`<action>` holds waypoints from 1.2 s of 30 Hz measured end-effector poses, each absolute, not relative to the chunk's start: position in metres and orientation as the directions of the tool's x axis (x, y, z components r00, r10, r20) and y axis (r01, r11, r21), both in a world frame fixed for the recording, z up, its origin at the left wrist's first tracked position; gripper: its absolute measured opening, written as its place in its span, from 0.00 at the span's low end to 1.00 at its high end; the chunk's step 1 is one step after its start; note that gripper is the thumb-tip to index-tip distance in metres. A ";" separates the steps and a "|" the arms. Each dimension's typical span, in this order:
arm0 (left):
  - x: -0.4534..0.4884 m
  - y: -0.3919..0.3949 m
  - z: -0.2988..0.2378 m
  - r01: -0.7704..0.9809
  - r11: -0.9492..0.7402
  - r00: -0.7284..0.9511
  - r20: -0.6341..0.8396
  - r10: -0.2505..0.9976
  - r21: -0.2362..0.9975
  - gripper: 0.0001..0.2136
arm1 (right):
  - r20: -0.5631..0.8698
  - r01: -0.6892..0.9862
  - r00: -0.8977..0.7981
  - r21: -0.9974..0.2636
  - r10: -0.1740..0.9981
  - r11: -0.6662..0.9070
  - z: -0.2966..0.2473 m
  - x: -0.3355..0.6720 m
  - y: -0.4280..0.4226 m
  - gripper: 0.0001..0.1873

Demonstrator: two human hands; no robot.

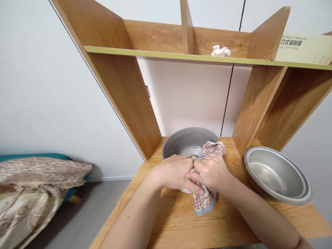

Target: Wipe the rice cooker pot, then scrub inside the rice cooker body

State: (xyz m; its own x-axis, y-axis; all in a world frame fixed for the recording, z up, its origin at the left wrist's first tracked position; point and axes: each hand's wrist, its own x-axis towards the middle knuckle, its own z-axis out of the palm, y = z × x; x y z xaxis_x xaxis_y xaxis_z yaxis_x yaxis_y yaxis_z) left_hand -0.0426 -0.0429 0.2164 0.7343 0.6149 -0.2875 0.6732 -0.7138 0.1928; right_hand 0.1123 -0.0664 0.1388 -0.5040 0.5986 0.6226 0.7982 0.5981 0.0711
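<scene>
A patterned pink-brown and white cloth (204,204) with a grey-blue hem is bunched between both my hands. My left hand (176,173) is closed around it, thumb toward the right. Against it, my right hand (211,173) grips the same cloth, and the two hands touch. One end of the cloth hangs down toward the desk, while the other sticks up past my right hand. Just behind and below the hands stands a round grey metal pot (190,136), with a small brownish round spot in its bottom. My hands cover its near rim.
A wide silver metal basin (277,173) sits at the right of the wooden desk (176,221). Above runs a shelf (160,53) bearing a crumpled white tissue (220,52) and a pale box (303,48). Patterned fabric (38,186) lies at the left.
</scene>
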 end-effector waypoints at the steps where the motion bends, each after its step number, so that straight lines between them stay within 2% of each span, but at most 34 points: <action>1: -0.043 -0.043 0.216 0.676 -0.711 0.731 -0.292 0.617 0.192 0.27 | 0.646 0.797 -0.496 0.074 0.579 0.600 0.137 0.112 -0.066 0.29; 6: -0.043 -0.042 0.217 0.687 -0.704 0.719 -0.308 0.623 0.180 0.28 | 0.736 0.794 -0.456 0.082 0.500 0.603 0.130 0.109 -0.064 0.28; 10: -0.043 -0.042 0.217 0.688 -0.705 0.718 -0.306 0.625 0.174 0.27 | 0.756 0.795 -0.442 0.082 0.482 0.601 0.129 0.108 -0.064 0.30; 15: -0.044 -0.041 0.215 0.669 -0.721 0.737 -0.293 0.610 0.180 0.26 | 0.669 0.802 -0.474 0.059 0.572 0.595 0.134 0.109 -0.066 0.31; 21: -0.045 -0.040 0.214 0.674 -0.728 0.726 -0.297 0.621 0.124 0.24 | 0.570 0.814 -0.491 0.030 0.659 0.581 0.141 0.110 -0.068 0.34; 26: -0.044 -0.041 0.215 0.675 -0.729 0.722 -0.309 0.619 0.116 0.23 | 0.492 0.817 -0.494 -0.018 0.716 0.576 0.148 0.110 -0.070 0.32; 31: -0.046 -0.041 0.215 0.678 -0.725 0.721 -0.302 0.624 0.119 0.21 | 0.414 0.799 -0.532 -0.043 0.738 0.600 0.155 0.113 -0.071 0.29; 36: -0.046 -0.040 0.215 0.704 -0.701 0.695 -0.309 0.649 0.113 0.21 | 0.422 0.779 -0.559 -0.025 0.713 0.626 0.158 0.116 -0.073 0.25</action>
State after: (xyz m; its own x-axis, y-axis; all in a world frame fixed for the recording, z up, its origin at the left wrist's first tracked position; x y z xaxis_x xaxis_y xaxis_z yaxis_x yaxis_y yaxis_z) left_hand -0.0462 -0.0404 0.2146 0.6952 0.6492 -0.3085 0.7045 -0.7007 0.1128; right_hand 0.1162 -0.0729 0.1582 -0.5592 0.7135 0.4221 0.7794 0.6260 -0.0254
